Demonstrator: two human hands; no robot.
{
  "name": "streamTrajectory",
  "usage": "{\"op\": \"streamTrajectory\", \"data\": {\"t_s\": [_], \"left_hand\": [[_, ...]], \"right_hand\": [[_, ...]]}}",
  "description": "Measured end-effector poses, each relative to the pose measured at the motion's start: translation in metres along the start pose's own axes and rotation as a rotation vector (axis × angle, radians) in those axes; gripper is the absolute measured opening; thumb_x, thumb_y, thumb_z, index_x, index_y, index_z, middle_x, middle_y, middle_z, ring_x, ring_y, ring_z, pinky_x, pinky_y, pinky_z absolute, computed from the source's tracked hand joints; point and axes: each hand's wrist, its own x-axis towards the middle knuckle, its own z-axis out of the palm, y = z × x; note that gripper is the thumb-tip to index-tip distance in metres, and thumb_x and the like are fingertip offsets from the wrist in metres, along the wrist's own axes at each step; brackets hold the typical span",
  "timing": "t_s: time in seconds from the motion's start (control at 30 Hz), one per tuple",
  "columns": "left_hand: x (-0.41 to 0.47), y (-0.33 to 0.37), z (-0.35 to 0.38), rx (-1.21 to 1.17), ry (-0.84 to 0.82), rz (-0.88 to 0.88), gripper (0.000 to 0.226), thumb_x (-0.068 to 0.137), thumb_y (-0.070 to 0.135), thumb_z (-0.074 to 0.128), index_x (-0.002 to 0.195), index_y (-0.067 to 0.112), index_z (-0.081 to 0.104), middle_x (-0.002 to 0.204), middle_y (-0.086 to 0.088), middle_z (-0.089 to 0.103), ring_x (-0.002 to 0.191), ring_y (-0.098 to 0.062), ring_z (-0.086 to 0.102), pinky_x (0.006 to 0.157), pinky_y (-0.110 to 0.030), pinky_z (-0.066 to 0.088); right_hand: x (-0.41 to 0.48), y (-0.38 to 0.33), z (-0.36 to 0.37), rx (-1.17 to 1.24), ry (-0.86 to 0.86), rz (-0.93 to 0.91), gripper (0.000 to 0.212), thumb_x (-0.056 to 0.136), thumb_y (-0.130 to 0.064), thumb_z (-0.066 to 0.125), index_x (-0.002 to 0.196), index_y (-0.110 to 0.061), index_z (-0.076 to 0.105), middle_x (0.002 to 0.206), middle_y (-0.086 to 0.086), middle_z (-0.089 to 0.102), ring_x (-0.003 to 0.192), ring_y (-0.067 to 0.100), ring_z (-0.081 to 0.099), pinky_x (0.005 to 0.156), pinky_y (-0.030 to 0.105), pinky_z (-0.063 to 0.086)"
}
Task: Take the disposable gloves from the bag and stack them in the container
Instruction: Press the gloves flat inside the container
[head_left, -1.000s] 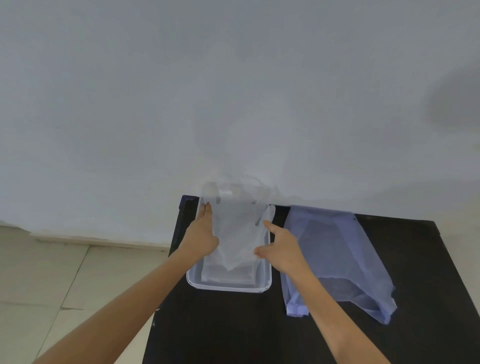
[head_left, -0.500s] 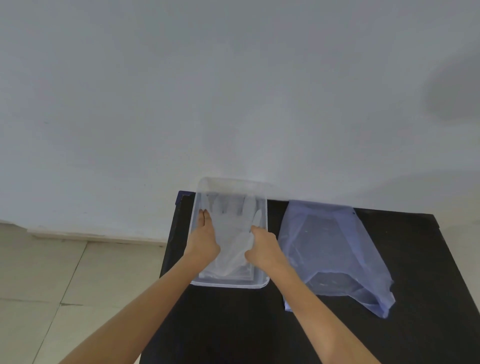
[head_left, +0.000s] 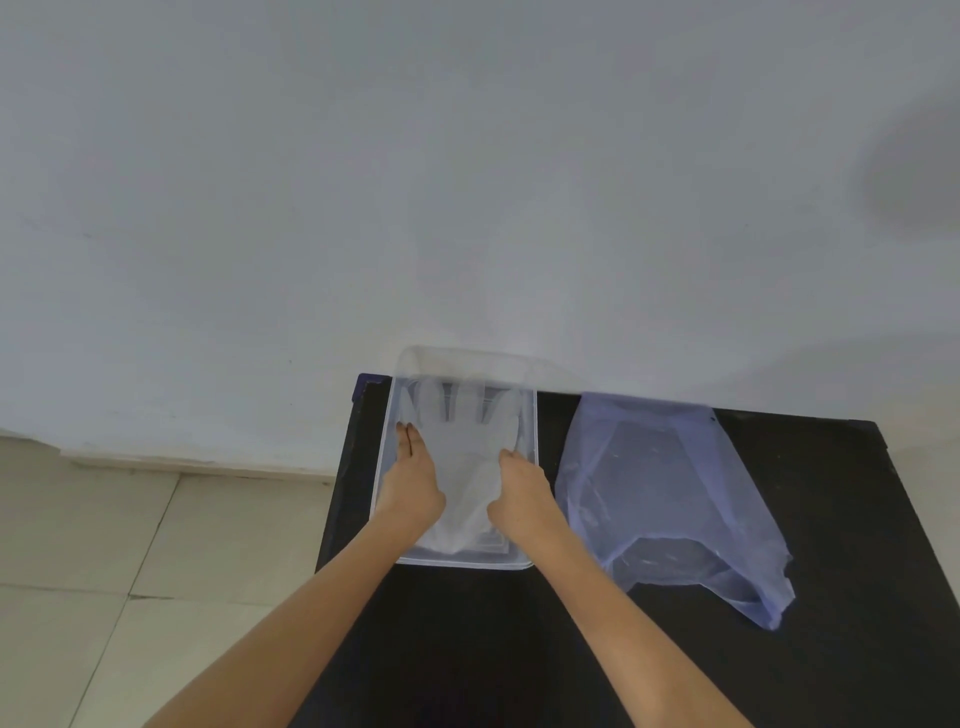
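Left hand lies flat, fingers extended, on the translucent glove inside the clear plastic container; right hand curls on the glove's other edge, grip unclear. Container sits at the black desk far-left corner, against the wall. Crinkled blue bag lies just right of container. No writing legible.

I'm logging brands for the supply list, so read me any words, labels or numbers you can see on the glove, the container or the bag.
None can be read.
glove: no print.
container: clear plastic, no label showing.
bag: plain bluish film, only creases and glints.
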Motion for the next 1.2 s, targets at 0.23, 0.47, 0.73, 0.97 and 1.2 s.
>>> {"op": "streamTrajectory", "data": {"t_s": [0.23,0.47,0.73,0.97,1.2], "left_hand": [[-0.004,0.000,0.004,-0.033,0.011,-0.002,0.089,0.091,0.006,0.055,0.150,0.005,-0.012,0.161,-0.009,-0.013,0.078,-0.012,0.050,0.065,-0.019,0.044],[-0.006,0.000,0.000,-0.015,0.000,0.009,0.089,0.092,0.008,0.053,0.150,0.005,-0.013,0.161,-0.009,-0.016,0.060,-0.008,0.043,0.058,-0.017,0.040],[-0.017,0.012,0.003,-0.011,0.064,0.057,0.068,0.097,0.012,0.045,0.152,0.006,0.005,0.159,-0.020,-0.014,0.127,-0.034,0.047,0.099,-0.032,0.046],[-0.002,0.000,0.012,0.102,0.058,0.276,0.049,0.099,0.014,0.042,0.147,0.017,0.032,0.162,-0.004,0.013,0.148,-0.028,0.012,0.118,-0.040,0.019],[0.008,0.014,0.034,-0.053,0.055,0.455,0.032,0.093,0.012,0.053,0.123,0.020,0.063,0.136,0.004,0.057,0.126,-0.017,0.050,0.108,-0.029,0.037]], "right_hand": [[0.000,-0.002,0.006,-0.065,0.010,-0.010,0.042,0.085,0.004,0.058,0.126,-0.001,0.048,0.125,0.015,0.052,0.110,0.029,0.058,0.088,0.031,0.047],[0.001,-0.003,0.011,-0.055,-0.019,-0.014,0.044,0.086,0.000,0.061,0.128,0.000,0.048,0.128,0.018,0.052,0.115,0.031,0.056,0.096,0.032,0.045],[-0.004,-0.003,0.012,0.014,0.018,0.011,0.037,0.088,-0.008,0.061,0.123,-0.003,0.052,0.122,0.014,0.055,0.105,0.027,0.060,0.083,0.027,0.050],[-0.049,0.005,-0.039,0.010,0.304,0.043,0.030,0.093,-0.024,0.051,0.122,-0.026,0.059,0.106,-0.003,0.069,0.089,0.017,0.065,0.075,0.030,0.052],[-0.046,0.035,-0.048,0.412,0.330,0.116,0.024,0.092,-0.019,0.060,0.115,-0.021,0.067,0.113,-0.007,0.069,0.092,0.005,0.063,0.084,0.019,0.048]]}}
